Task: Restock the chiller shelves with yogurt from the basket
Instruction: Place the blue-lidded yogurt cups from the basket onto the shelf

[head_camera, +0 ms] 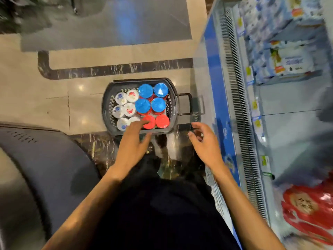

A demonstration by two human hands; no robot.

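Observation:
A dark grey basket [106, 98] stands on the floor in front of me, full of yogurt. Several white-lidded cups [124, 105] fill its left side, several blue-lidded tubs [151, 98] the far right, two red-lidded tubs [162, 121] the near right. My left hand [133, 143] hovers over the basket's near edge, fingers apart, fingertips above the near red lid and a white cup, holding nothing. My right hand [205, 141] hangs open beside the basket, fingers curled loosely, empty. The chiller [270, 123] runs along the right.
The chiller's blue front edge [218, 83] and black vent grille [236, 83] run close to the basket's right handle [185, 103]. Blue and white cartons [281, 56] fill upper shelves; red packs [310, 210] lie lower right. A dark rounded fixture [41, 168] stands at left.

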